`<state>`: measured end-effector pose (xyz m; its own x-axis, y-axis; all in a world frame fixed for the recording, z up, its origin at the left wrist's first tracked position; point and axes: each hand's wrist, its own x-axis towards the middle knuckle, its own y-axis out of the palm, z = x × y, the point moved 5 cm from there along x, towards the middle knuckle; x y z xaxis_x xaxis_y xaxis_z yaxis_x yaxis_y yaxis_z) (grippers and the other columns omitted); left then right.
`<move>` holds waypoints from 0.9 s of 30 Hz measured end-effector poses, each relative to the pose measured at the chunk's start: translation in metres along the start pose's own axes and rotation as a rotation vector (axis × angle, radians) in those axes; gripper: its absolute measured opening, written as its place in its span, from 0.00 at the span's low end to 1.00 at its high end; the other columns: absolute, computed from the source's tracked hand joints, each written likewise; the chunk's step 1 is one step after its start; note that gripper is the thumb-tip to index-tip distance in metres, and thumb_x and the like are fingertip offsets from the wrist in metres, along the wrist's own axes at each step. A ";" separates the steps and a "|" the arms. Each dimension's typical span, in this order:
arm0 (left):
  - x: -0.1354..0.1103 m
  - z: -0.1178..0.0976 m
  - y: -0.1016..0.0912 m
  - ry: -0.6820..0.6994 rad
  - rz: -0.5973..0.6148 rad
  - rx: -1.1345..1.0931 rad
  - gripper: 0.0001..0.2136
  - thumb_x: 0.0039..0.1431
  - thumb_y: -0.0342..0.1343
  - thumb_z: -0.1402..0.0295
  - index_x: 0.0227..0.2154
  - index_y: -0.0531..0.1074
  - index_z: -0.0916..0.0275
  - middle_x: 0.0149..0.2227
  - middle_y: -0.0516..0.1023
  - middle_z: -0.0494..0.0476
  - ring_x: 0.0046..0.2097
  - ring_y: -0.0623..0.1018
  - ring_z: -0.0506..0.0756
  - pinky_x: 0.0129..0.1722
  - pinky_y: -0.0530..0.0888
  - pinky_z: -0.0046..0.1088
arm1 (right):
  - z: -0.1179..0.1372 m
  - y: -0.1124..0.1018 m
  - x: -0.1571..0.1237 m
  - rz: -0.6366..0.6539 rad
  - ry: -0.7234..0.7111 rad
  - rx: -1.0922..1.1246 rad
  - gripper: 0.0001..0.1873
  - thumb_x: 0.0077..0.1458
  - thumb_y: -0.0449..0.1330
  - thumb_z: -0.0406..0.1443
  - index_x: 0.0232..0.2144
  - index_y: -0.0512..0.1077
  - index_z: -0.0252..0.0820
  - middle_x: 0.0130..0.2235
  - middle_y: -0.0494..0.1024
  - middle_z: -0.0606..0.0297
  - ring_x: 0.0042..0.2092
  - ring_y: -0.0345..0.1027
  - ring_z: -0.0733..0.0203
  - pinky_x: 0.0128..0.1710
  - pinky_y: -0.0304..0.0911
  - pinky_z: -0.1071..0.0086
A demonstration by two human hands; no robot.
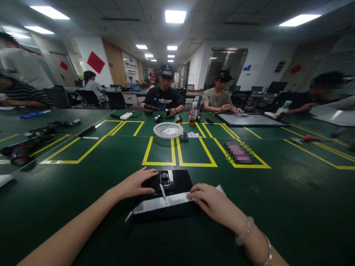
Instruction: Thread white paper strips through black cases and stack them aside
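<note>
A flat black case (179,180) lies on the green table in front of me, with a small square opening near the middle of its top. My left hand (140,182) holds the case's left end, fingers along the far side and thumb on the nearer part. Across the case's near side runs a white printed strip (155,203), slightly bent, its left end sticking out. A narrow white tab (163,193) rises from it toward the opening. My right hand (208,197) has its fingers closed on the strip's right part; the fingertips are partly hidden.
A white round plastic grille (168,130) stands ahead among yellow tape outlines. Beyond it are a bottle (192,115) and a person holding a dark tool. A blurred pink item (239,152) lies to the right. Black tools (26,147) lie at left. Other people sit around the table.
</note>
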<state>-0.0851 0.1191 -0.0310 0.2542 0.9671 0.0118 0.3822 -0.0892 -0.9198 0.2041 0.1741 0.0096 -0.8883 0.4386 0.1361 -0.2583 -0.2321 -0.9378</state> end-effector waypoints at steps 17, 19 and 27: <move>0.001 -0.007 -0.002 0.042 -0.036 0.030 0.32 0.61 0.56 0.51 0.65 0.56 0.53 0.66 0.58 0.57 0.66 0.59 0.61 0.67 0.50 0.48 | 0.043 0.018 0.009 0.029 -0.096 -0.043 0.28 0.58 0.63 0.38 0.60 0.63 0.55 0.61 0.66 0.59 0.61 0.59 0.49 0.59 0.59 0.50; 0.002 -0.006 -0.002 0.052 -0.042 0.028 0.32 0.61 0.57 0.51 0.65 0.57 0.53 0.66 0.59 0.57 0.66 0.60 0.61 0.67 0.50 0.48 | 0.046 0.021 0.010 0.045 -0.107 -0.045 0.31 0.58 0.63 0.39 0.62 0.60 0.56 0.63 0.62 0.59 0.63 0.56 0.47 0.60 0.57 0.49; 0.003 -0.007 -0.002 0.058 -0.053 0.015 0.32 0.60 0.58 0.52 0.64 0.58 0.54 0.65 0.60 0.59 0.65 0.61 0.62 0.67 0.50 0.49 | 0.053 0.034 0.015 0.073 -0.083 -0.083 0.25 0.61 0.60 0.39 0.59 0.64 0.58 0.67 0.57 0.63 0.67 0.47 0.47 0.65 0.45 0.47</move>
<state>-0.0787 0.1204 -0.0266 0.2856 0.9548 0.0827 0.3835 -0.0348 -0.9229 0.1621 0.1270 -0.0031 -0.9328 0.3490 0.0895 -0.1626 -0.1860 -0.9690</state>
